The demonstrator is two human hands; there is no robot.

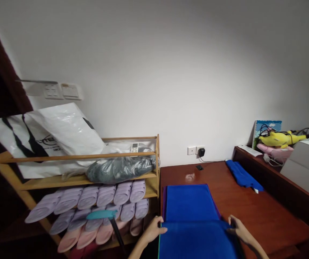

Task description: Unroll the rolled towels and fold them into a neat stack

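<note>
My left hand (155, 229) pinches the left corner of a blue cloth (194, 241), thumb on top. Opposite it, my right hand (236, 230) grips the right corner of the same cloth. The cloth hangs spread between them and runs out of the bottom of the view; a thin green edge shows along its left side. Just beyond lies a flat blue piece of fabric (189, 201) on the reddish-brown tabletop (246, 212), with purple edging showing beneath it. Whether the two blue pieces are joined is unclear.
A wooden shoe rack (156, 187) with several slippers stands left, a white bag (54, 136) on top. A teal-headed tool (102, 214) leans before it. Crumpled blue fabric (243, 175) lies back right, near a raised ledge holding a yellow plush toy (278, 139). A black plug (201, 152) sits in the wall.
</note>
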